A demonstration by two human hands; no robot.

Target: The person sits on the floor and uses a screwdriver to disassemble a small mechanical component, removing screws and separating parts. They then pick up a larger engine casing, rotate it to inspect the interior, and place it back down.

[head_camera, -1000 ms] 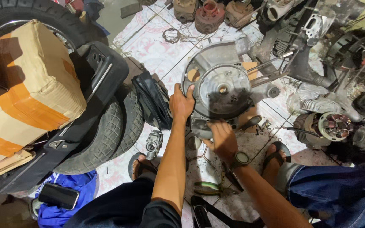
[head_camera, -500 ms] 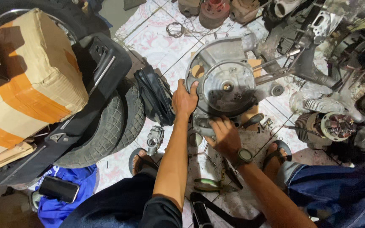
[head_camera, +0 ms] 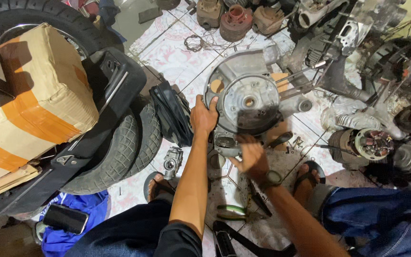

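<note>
A grey metal engine casing (head_camera: 243, 76) with a round plate face lies on the tiled floor in front of me. My left hand (head_camera: 203, 115) grips its left rim, fingers spread over the edge. My right hand (head_camera: 249, 156), with a watch on the wrist, rests on the casing's lower front edge, next to a dark patch on the round plate. Whether its fingers hold anything is hidden. A dark tool handle (head_camera: 278, 140) lies just right of that hand.
Stacked tyres (head_camera: 120, 152), a black plastic panel (head_camera: 115, 90) and a taped cardboard box (head_camera: 29, 104) fill the left. Cylinders (head_camera: 231, 19) and engine parts (head_camera: 357, 138) crowd the back and right. A small carburettor (head_camera: 171, 162), pliers (head_camera: 234, 212) and a phone (head_camera: 65, 218) lie near my feet.
The view has shifted slightly, and the dark part that covered the round plate's middle is gone from there. My right hand has moved a little right along the casing's lower edge. My left hand stays on the rim.
</note>
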